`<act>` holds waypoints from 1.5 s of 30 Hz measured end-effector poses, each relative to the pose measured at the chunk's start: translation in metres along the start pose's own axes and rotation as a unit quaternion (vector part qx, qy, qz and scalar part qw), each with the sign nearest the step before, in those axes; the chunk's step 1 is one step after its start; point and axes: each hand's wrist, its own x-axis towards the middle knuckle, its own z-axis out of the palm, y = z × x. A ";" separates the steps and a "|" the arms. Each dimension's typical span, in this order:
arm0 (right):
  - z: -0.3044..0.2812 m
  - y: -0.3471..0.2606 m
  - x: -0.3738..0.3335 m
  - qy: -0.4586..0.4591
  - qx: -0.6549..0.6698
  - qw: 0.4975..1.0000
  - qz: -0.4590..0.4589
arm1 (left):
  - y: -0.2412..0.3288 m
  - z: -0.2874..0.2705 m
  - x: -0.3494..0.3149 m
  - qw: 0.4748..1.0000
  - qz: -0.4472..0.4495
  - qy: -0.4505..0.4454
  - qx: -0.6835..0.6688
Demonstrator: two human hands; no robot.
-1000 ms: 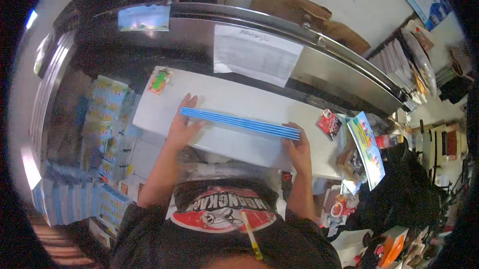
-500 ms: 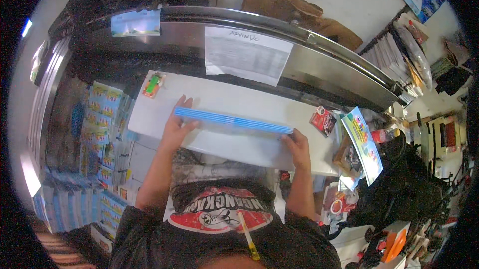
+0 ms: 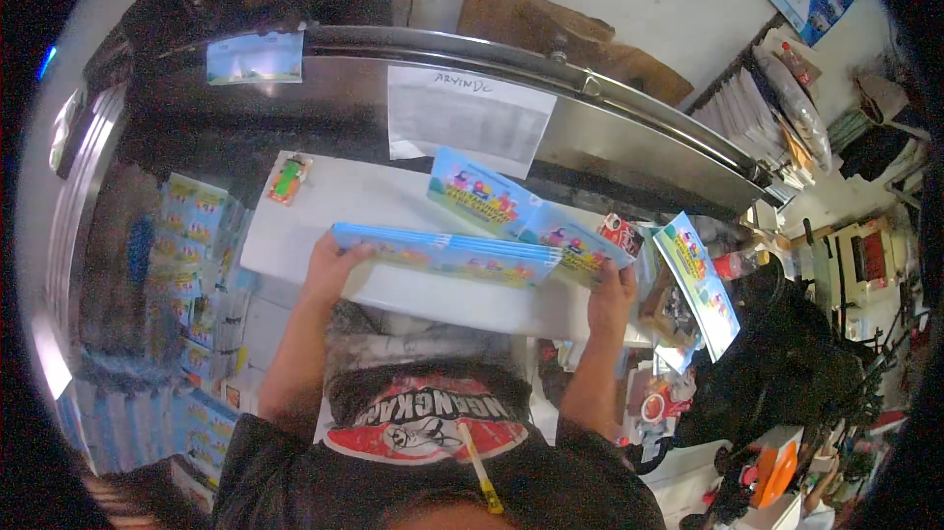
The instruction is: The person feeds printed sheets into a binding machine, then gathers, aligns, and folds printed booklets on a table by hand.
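A stack of blue printed cardstock sheets (image 3: 472, 260) stands on its long edge above the white tabletop, its layered top edges facing up. My left hand (image 3: 332, 263) pinches the stack's left end, thumb on the near side. Behind it, a loose printed sheet (image 3: 482, 198) with a middle fold rises at a slant, leaning away from the stack. My right hand (image 3: 612, 292) is closed on the lower right end of this loose sheet, beside the stack's right end. Whether the right fingers also touch the stack cannot be made out.
The white table (image 3: 295, 235) carries an orange-and-green packet (image 3: 290, 181) at its far left and a red pack (image 3: 621, 230) at right. Another printed sheet (image 3: 700, 284) leans beyond the right end. Piles of printed sheets (image 3: 192, 235) stand left. A metal rail (image 3: 472, 46) runs behind.
A loose printed sheet now stands apart behind the stack, with my right hand on its end. The stack has tilted to show its printed near face. My left hand stays at its left end.
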 end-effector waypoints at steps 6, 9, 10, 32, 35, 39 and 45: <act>-0.022 -0.018 0.004 -0.003 0.033 0.998 -0.059 | -0.011 -0.005 -0.002 1.000 -0.012 -0.014 -0.012; -0.018 -0.029 -0.001 0.016 0.026 0.997 -0.070 | -0.013 -0.009 -0.004 0.999 0.018 -0.039 -0.018; -0.017 -0.029 -0.001 0.010 0.041 0.997 -0.072 | -0.012 -0.009 -0.005 0.999 0.015 -0.035 -0.020; 0.134 0.030 -0.070 -0.453 -0.604 0.634 -0.165 | 0.014 -0.051 0.026 0.884 0.226 0.221 0.344; 0.109 0.029 -0.074 -0.460 -0.666 0.532 -0.249 | 0.105 -0.030 -0.074 0.983 0.175 -0.009 0.054; 0.100 0.064 -0.080 -0.418 -0.705 0.440 -0.367 | 0.135 -0.019 -0.170 0.742 0.477 -0.404 -0.243; 0.119 0.008 -0.063 -0.479 -0.635 0.546 -0.262 | 0.176 0.003 -0.215 0.647 0.407 -0.594 -0.250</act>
